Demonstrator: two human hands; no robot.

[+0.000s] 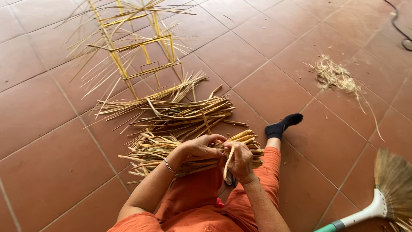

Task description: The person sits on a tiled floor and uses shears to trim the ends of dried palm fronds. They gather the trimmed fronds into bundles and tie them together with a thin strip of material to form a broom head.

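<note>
The person sits on a terracotta tile floor with a bundle of dried reed strips lying across the lap. The left hand rests on top of this bundle, its grip closed around a few strips. The right hand, just right of the left hand, pinches a single pale strip that curls downward from the bundle. Beyond the bundle lies a second pile of reeds, and farther still a yellow strip frame. Well right of the bundle sit a heap of scraps and a broom.
</note>
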